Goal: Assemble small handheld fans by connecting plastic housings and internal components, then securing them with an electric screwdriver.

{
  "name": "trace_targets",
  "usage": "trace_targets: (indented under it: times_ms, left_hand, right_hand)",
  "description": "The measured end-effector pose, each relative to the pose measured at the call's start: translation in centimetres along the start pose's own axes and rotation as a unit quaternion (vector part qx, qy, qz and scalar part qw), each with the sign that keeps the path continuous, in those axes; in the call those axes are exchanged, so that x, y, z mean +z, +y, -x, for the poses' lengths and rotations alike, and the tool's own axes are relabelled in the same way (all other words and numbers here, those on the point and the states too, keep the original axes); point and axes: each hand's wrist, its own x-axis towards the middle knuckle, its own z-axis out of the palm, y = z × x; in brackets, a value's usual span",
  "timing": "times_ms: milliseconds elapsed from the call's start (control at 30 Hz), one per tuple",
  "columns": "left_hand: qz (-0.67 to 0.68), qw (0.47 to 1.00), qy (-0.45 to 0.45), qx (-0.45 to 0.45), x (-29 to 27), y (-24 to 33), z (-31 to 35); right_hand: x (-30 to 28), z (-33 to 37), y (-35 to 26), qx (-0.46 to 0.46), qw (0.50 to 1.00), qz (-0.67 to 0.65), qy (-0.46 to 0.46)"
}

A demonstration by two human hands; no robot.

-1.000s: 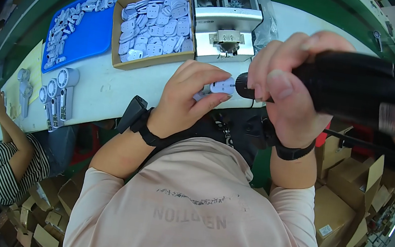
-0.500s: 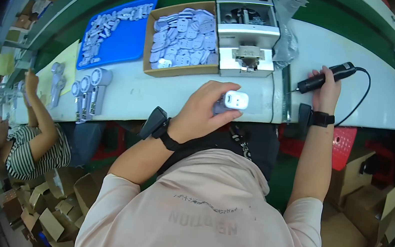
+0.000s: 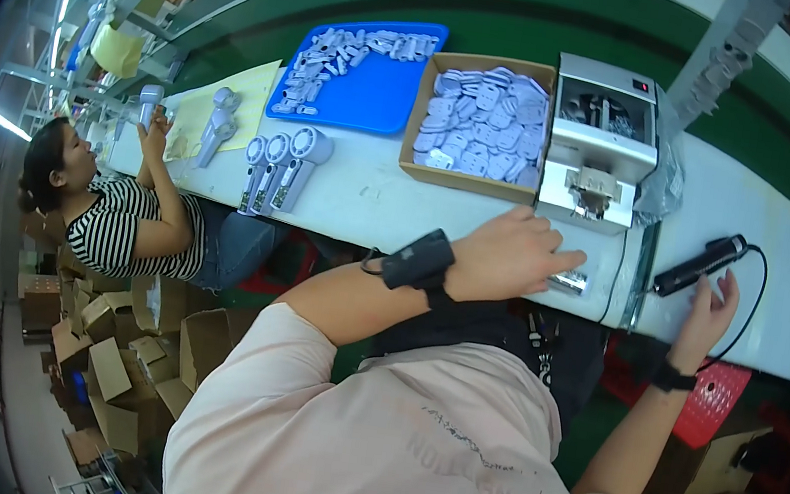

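Note:
My left hand (image 3: 511, 260) is closed, palm down, over a small pale device near the table's front edge. Most of that device is hidden; only a shiny silvery part (image 3: 568, 281) shows below my thumb. My right hand (image 3: 712, 310) is further right with its thumb and fingers apart. Just beyond its fingertips lies a black corded electric screwdriver (image 3: 698, 266), its bit pointing left. Between and beyond my hands stands a silver screw feeder (image 3: 598, 154).
Left of the feeder are a cardboard box (image 3: 470, 181) of pale plastic covers and a blue tray (image 3: 365, 101) of small parts. Several pale handheld fans (image 3: 293, 170) lie further left. A co-worker in a striped shirt (image 3: 137, 229) sits at the left. Open cartons (image 3: 109, 379) stand behind.
My view has swung left, moving the scene rightward. My left hand has turned over the device, hiding its white end. The fingers of my right hand have come off the screwdriver and spread.

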Motion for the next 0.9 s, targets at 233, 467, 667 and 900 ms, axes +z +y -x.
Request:
trace_targets:
  times_ms: [233, 467, 667, 900]
  left_hand:
    - [0.110, 0.980, 0.156, 0.053, -1.2, -1.2, 1.4]
    - [0.192, 0.884, 0.401, -0.146, -6.1, -11.2, 7.8]
    - [0.486, 0.625, 0.534, -0.294, -9.1, -23.0, 9.3]
    - [0.628, 0.553, 0.547, -0.037, -12.2, -14.0, 6.6]
  right_hand:
    - [1.6, 4.2, -1.5, -0.018, 0.997, -0.069, -0.020]
    - [1.8, 3.8, -2.0, -0.009, 0.998, -0.050, 0.024]
    - [1.9, 3.5, -1.5, 0.001, 1.000, -0.023, 0.012]
    - [1.2, 3.0, -1.4, 0.013, 1.000, -0.004, 0.015]
